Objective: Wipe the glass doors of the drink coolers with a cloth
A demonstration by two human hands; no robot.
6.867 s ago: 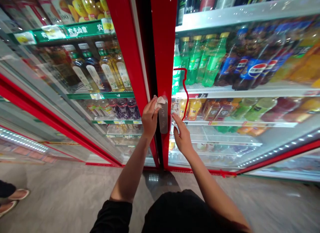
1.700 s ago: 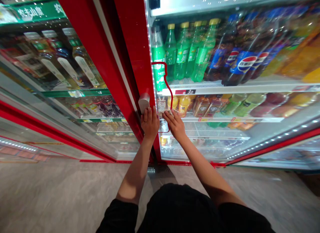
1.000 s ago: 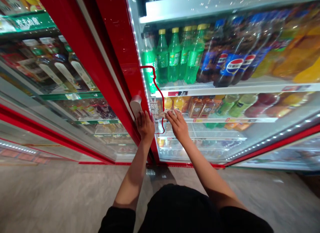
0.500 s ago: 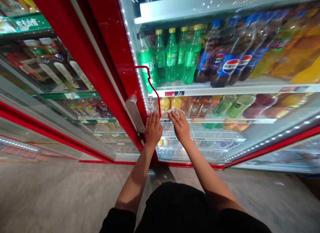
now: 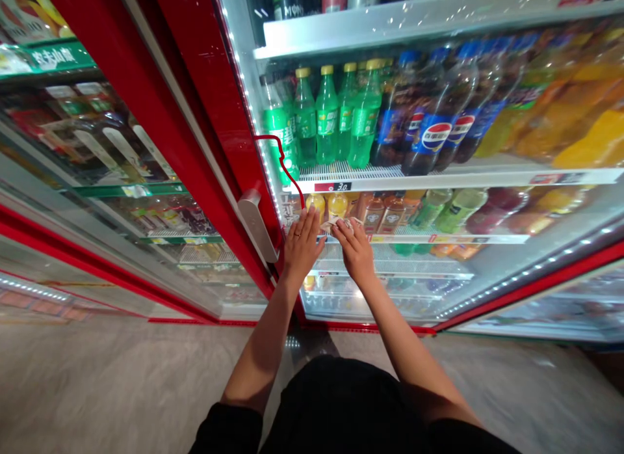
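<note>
My left hand (image 5: pixel 303 244) lies flat on the glass door (image 5: pixel 414 259) of a drinks cooler, fingers stretched out and a ring on one of them. Just to its right, my right hand (image 5: pixel 355 249) presses a crumpled pale cloth or tissue (image 5: pixel 327 226) against the same glass, fingers bent over it. Part of the cloth is hidden under those fingers. A red line (image 5: pixel 294 178) on the glass runs down to my left fingertips. Left of my hands is the silver door handle (image 5: pixel 258 225) on the red frame (image 5: pixel 214 96).
Behind the glass stand green bottles (image 5: pixel 326 119), cola bottles with blue labels (image 5: pixel 435 138) and yellow-capped juice bottles (image 5: pixel 337 205) on white shelves (image 5: pixel 458 181). A second cooler door (image 5: pixel 131 246) is at left. Grey floor (image 5: pixel 121 382) lies below.
My left hand has slid up and right on the glass, its thumb now spread. My right hand has shifted slightly right with the cloth, its fingers more bent. The view has shifted a little.
</note>
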